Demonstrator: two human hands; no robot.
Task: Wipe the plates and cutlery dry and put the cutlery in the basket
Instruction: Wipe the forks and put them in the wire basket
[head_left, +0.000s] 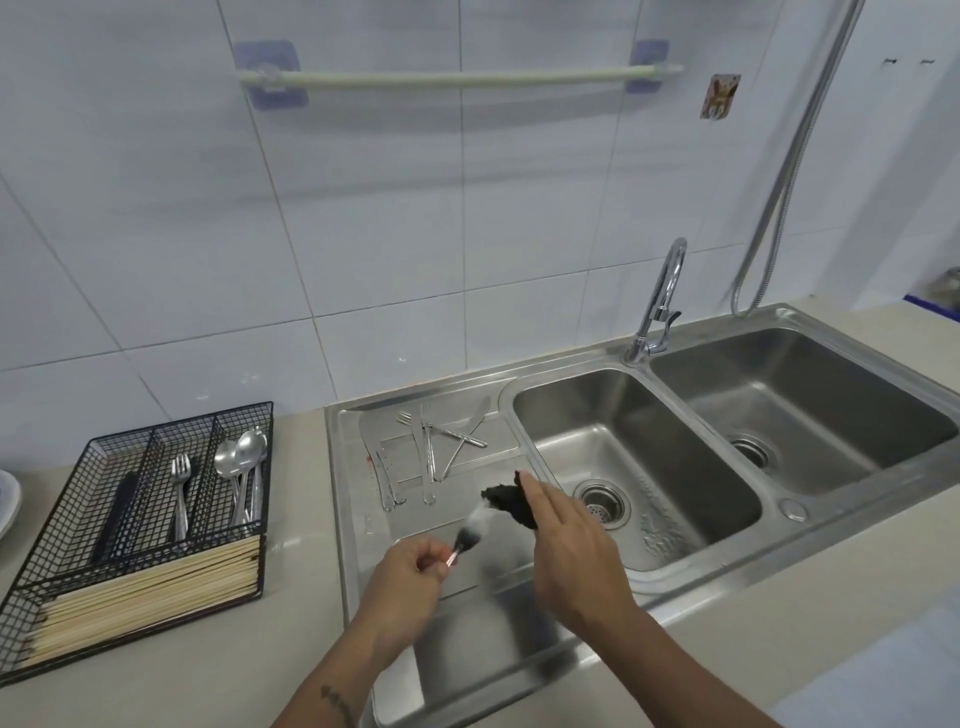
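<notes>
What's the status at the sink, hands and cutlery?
Left hand pinches a blurred utensil; right hand wipes it with dark cloth. More cutlery waits on drainboard. Basket left, path open.

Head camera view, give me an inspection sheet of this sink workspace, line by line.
Surface: steel drainboard beside two sink basins.
Job's things: loose cutlery on the drainboard; wire basket on the counter holds forks, spoons, chopsticks; plate edge at far left.
Clutter: nothing seen.
Hands: left hand grips a blurred utensil; right hand holds a dark cloth on it.
Cables: metal hose on the wall.
Surroundings: tiled wall, towel rail, faucet.
</notes>
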